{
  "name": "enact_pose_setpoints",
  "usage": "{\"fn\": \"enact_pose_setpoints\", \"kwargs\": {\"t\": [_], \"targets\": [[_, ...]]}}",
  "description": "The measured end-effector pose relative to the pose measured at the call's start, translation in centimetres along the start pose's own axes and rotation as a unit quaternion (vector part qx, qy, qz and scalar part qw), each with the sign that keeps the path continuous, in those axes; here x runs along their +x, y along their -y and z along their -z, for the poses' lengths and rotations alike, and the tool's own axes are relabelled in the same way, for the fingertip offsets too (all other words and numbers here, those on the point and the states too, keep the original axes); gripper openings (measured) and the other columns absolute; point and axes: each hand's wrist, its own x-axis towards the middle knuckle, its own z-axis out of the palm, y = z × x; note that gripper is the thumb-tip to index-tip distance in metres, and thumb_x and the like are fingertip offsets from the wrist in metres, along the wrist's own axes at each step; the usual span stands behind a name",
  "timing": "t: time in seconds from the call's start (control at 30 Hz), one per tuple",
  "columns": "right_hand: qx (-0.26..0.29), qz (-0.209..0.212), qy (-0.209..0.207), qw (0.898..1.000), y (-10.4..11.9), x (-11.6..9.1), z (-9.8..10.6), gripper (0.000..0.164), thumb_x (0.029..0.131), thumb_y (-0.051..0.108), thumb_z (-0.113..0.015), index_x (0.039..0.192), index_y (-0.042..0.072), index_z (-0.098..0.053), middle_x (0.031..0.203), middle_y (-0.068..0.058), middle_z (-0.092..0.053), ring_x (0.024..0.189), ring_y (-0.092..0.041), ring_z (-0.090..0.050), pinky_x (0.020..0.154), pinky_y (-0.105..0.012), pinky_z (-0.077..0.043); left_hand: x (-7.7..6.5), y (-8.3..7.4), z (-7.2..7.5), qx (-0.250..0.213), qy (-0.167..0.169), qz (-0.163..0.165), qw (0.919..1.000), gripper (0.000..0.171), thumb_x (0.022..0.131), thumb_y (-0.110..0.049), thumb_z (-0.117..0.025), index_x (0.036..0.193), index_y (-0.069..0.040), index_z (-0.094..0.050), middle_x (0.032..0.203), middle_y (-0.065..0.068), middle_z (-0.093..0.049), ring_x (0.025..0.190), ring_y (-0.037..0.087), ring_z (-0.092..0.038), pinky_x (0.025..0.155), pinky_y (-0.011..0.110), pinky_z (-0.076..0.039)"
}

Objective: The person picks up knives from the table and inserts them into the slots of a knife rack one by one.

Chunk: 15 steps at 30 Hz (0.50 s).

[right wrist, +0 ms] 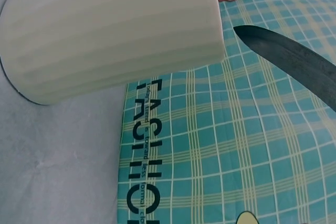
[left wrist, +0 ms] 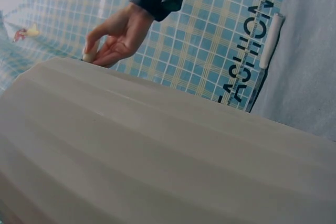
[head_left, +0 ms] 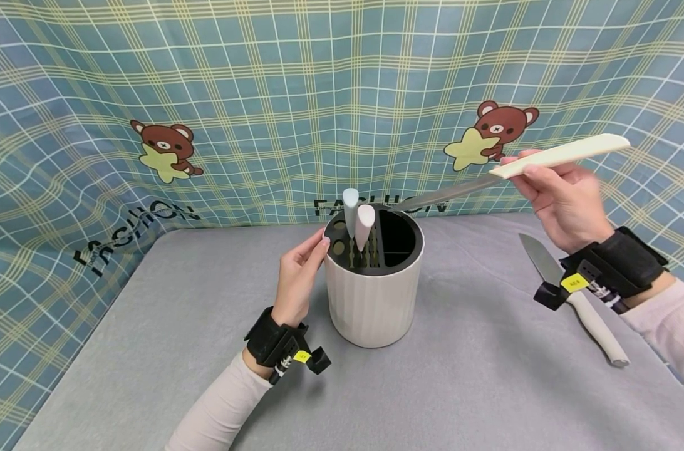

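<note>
A white ribbed knife holder (head_left: 373, 307) with a black slotted top stands upright on the table. My left hand (head_left: 299, 275) touches its left rim, with the thumb and fingertips right at the edge. A light blue handle (head_left: 350, 207) and a pale pink handle (head_left: 365, 224) stick up from the slots. My right hand (head_left: 570, 194) pinches a knife by its cream handle (head_left: 579, 153), raised to the right of the holder. Its blade (right wrist: 294, 59) points left, and the tip is apart from the holder's rim in the right wrist view.
Another knife (head_left: 592, 322) with an off-white handle lies at the right side of the grey table (head_left: 167, 338), partly under my right wrist in the head view. A plaid curtain (head_left: 297, 113) with printed bears hangs behind and beside the table.
</note>
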Motion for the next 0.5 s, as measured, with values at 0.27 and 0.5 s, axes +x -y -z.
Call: {"fn": "enact_pose_setpoints", "kwargs": {"t": [0.27,0.5], "targets": [[0.006,-0.017,0.037,0.999,-0.4,0.8,-1.0,0.030,0.093,-0.024,-0.036,0.116,-0.023,-0.055,0.110,-0.029,-0.063,0.111,-0.040,-0.062,0.108,-0.041,-0.041,0.0,0.0,0.0,-0.002,-0.001,0.001,1.0000,0.043,0.100,-0.019,-0.057,0.140,-0.004,-0.051,0.142,0.011,-0.053,0.129,0.017,-0.051,0.107,0.024,-0.047],[-0.030,-0.025,0.041,0.998,-0.9,1.0,-2.1,0.028,0.093,-0.023,-0.039,0.115,-0.021,-0.056,0.112,-0.028,-0.064,0.111,-0.034,-0.064,0.105,-0.039,-0.045,-0.1,0.0,0.0,0.000,-0.003,0.002,1.0000,0.043,0.100,-0.019,-0.057,0.139,-0.004,-0.052,0.141,0.010,-0.054,0.129,0.016,-0.052,0.107,0.024,-0.047]]}}
